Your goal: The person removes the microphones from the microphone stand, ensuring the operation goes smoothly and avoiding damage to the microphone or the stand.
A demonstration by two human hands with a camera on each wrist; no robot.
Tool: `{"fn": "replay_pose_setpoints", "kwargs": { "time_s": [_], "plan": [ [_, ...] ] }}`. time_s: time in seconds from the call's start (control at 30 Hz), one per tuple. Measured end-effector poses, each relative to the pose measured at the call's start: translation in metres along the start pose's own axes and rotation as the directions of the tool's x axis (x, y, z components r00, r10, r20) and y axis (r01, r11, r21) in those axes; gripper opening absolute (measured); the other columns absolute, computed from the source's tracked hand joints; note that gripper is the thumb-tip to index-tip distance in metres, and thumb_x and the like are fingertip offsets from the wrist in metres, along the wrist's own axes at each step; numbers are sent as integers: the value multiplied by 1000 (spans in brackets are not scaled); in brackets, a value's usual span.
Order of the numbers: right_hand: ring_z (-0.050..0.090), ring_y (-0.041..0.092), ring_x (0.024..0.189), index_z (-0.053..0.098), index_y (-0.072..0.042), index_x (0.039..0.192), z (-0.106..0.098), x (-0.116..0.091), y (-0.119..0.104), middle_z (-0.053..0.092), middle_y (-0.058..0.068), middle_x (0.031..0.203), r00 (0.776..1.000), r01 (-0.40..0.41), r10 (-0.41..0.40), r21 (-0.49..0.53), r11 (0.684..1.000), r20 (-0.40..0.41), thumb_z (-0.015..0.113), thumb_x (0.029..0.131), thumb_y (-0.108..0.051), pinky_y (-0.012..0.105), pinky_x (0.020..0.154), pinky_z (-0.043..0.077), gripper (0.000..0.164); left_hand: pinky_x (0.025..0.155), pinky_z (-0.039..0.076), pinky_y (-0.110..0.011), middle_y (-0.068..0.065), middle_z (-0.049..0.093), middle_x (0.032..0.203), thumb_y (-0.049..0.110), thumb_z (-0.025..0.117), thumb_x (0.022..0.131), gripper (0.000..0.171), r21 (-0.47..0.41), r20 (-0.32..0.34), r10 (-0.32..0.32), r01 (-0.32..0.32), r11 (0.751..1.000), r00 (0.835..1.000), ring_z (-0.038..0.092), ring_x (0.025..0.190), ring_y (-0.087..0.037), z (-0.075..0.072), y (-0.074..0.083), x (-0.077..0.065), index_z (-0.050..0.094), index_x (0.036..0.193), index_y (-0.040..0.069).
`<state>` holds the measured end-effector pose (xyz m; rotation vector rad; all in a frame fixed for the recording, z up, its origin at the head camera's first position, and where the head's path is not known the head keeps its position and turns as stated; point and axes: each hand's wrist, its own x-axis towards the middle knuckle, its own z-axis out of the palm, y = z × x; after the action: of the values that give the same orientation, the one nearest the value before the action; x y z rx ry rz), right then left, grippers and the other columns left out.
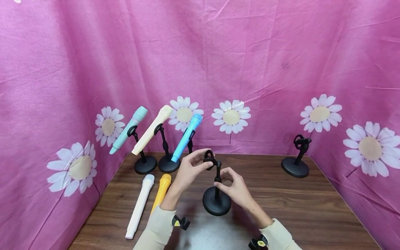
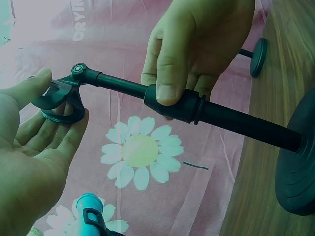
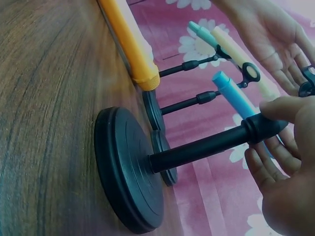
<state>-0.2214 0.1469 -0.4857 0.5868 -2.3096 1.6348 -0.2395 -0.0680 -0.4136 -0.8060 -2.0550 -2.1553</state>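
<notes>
A black desktop microphone stand (image 1: 216,205) stands upright on the wooden table between both hands. At its top, my left hand (image 1: 187,172) pinches the holder clip (image 2: 63,118) between thumb and fingers. My right hand (image 1: 235,190) grips the thick collar (image 2: 183,106) partway up the pole, thumb on one side and fingers on the other. The clip has no microphone in it. Behind the left hand, a blue microphone (image 1: 187,137) sits tilted in another stand, whose base is largely hidden.
Farther left, a mint-green microphone (image 1: 127,132) and a cream microphone (image 1: 151,131) rest in stands. A white microphone (image 1: 139,208) and a yellow microphone (image 1: 161,191) lie on the table (image 1: 281,215) by the left forearm. At the back right is another stand (image 1: 295,167) without a microphone.
</notes>
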Motion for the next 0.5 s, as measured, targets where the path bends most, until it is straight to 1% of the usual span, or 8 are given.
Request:
{"fn": "replay_pose_setpoints", "kwargs": {
  "time_s": [0.07,0.13,0.23,0.3,0.4,0.47,0.5],
  "plan": [
    [71,10,92,69,-12,111,0,0,1,76,9,102,1000,22,-23,7,1000,22,82,89,1,31,87,60,29,99,59,-26,-17,75,128,16,79,98,47,-1,0,0,0,1000,1000,72,118,-13,0,0,0,65,142,5],
    [71,12,94,70,-11,114,0,0,1,77,11,105,998,39,-40,22,999,47,77,90,7,32,89,60,30,99,59,-25,-17,75,127,17,79,98,47,0,-3,-2,2,1000,1000,72,118,-13,0,0,0,66,142,6],
    [70,14,96,71,-13,115,0,0,-1,78,8,109,996,36,-39,36,999,75,70,90,11,31,92,58,35,100,59,-26,-16,75,127,17,80,98,46,2,-6,-1,1,1000,1000,72,118,-13,1,1,0,67,141,8],
    [71,15,101,71,-14,117,-1,-1,-2,79,3,110,995,24,-28,46,999,91,67,91,11,28,94,56,37,101,59,-27,-15,75,127,17,80,97,46,0,-6,-1,1,1000,1000,72,117,-14,1,0,-1,67,141,11],
    [72,20,115,68,-13,131,-2,-1,-3,79,4,121,991,2,-13,85,996,134,64,95,9,24,101,54,42,101,59,-28,-15,75,127,16,79,98,45,-13,-1,-3,3,1000,1000,73,117,-14,1,1,0,67,141,11],
    [69,22,124,62,-14,142,-2,-2,-3,76,6,132,987,-5,-11,96,995,160,66,99,3,23,106,51,46,101,60,-29,-16,74,127,15,79,98,45,-19,1,-6,6,1000,1000,74,116,-15,1,1,-1,67,141,12],
    [68,23,126,59,-15,145,-2,-3,-2,74,6,136,986,-4,-11,90,996,166,69,99,0,24,107,51,50,101,60,-29,-17,74,127,15,79,98,45,-19,0,-8,8,1000,1000,74,116,-14,1,1,-1,67,141,12]
  ]
}}
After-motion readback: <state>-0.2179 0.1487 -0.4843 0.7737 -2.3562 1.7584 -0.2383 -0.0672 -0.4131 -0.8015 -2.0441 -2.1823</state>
